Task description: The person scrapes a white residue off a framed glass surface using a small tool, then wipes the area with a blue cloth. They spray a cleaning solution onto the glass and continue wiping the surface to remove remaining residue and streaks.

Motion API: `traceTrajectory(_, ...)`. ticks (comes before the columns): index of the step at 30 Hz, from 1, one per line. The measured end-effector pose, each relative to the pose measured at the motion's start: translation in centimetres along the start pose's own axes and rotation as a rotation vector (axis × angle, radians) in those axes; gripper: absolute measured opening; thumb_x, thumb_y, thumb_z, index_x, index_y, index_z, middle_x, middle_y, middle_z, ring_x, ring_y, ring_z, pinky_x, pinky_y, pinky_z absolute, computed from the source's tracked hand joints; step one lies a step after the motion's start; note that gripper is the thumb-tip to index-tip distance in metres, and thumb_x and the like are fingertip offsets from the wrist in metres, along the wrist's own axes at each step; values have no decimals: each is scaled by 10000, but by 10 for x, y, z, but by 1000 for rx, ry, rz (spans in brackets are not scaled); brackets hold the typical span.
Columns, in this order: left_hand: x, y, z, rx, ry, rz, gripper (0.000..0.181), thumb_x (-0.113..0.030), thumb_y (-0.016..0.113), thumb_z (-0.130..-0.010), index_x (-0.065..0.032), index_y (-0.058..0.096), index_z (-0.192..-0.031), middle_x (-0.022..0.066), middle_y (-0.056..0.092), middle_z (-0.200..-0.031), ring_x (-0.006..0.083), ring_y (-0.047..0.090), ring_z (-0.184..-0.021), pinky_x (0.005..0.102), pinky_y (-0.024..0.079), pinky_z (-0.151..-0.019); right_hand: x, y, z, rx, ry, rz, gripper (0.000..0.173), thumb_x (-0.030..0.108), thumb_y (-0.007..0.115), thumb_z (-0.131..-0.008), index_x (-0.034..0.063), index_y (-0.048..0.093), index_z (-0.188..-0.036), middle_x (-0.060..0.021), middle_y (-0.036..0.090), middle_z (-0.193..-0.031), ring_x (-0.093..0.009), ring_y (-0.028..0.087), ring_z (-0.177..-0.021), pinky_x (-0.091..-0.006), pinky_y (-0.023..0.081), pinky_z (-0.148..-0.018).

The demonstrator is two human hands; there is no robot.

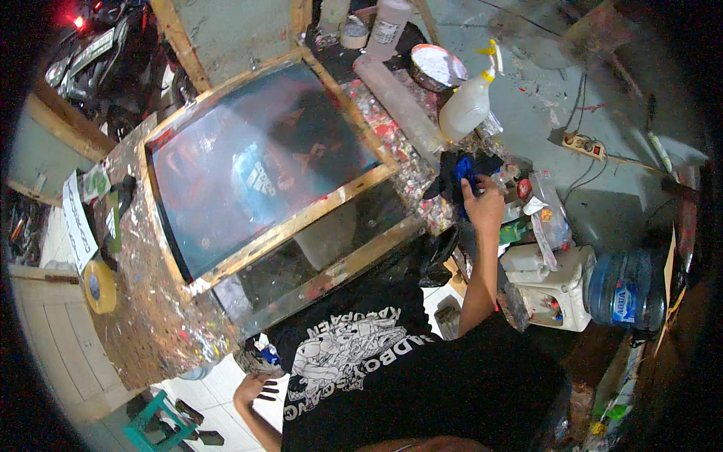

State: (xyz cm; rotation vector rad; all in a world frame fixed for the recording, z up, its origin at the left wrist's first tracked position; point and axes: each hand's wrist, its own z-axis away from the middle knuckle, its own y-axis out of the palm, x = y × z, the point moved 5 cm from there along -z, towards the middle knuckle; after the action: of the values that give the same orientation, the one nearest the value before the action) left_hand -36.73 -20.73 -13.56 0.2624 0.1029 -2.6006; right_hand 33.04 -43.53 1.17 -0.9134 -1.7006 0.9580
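My right hand reaches to the table's right end, its fingers on a blue cloth that lies over a black cloth; whether it grips the cloth is unclear. My left hand hangs low beside my shirt, below the table edge, fingers apart and holding nothing. Before me a wood-framed printing screen lies tilted on the glass-topped table, its mesh showing a pale logo patch. A spray bottle with a yellow nozzle stands beyond the cloths, near a bowl of white paste.
A roll of tape and a printed strip lie at the table's left. Plastic bottles stand at the back. On the right are a power strip, a white stool and a blue water jug. A green stool stands lower left.
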Motion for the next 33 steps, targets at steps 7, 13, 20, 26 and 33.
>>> traceTrajectory(7, -208, 7, 123, -188, 444, -421, 329, -237, 632, -980, 51, 664, -1138, 196, 753, -970, 263, 764, -853, 399, 614, -704, -10, 31, -44, 223, 15, 70, 1022, 639, 808, -754, -20, 489, -1468, -407, 351, -1524, -554, 363, -1421, -550, 356, -1177)
traceTrajectory(13, -393, 111, 148, -159, 928, -903, 349, -309, 672, -959, 28, 683, -1051, 222, 736, -901, 369, 742, -812, 439, 573, -736, -74, 61, -64, 102, -125, -41, 497, 267, 805, -846, -22, 680, -1230, -236, 702, -1152, -379, 649, -1095, -469, 494, -1002)
traceTrajectory(20, -510, 254, 119, 196, 1445, -841, 437, -349, 673, -971, -10, 664, -1248, 212, 736, -1086, 375, 717, -976, 436, 565, -856, -75, -12, -100, -27, 6, -754, 356, 153, 691, -965, -14, 668, -1278, -97, 682, -1091, -171, 641, -840, -357, 520, -755)
traceTrajectory(26, -534, 342, 94, 334, 1683, -345, 820, -352, 784, -920, -21, 370, -1546, 188, 496, -1499, 292, 573, -1250, 419, 491, -1054, -15, -102, -82, -71, 168, -1223, 491, 188, 604, -999, 26, 536, -1459, -142, 631, -1341, -240, 612, -1200, -398, 476, -1046)
traceTrajectory(33, -532, 302, 173, 443, 1524, 215, 308, -187, 751, -940, -2, 690, -1179, 117, 698, -1177, 154, 652, -1105, 357, 572, -930, 110, -122, -39, 163, -63, -1555, 627, 247, 629, -938, -6, 472, -1489, -144, 625, -1328, -283, 638, -1153, -428, 517, -1012)
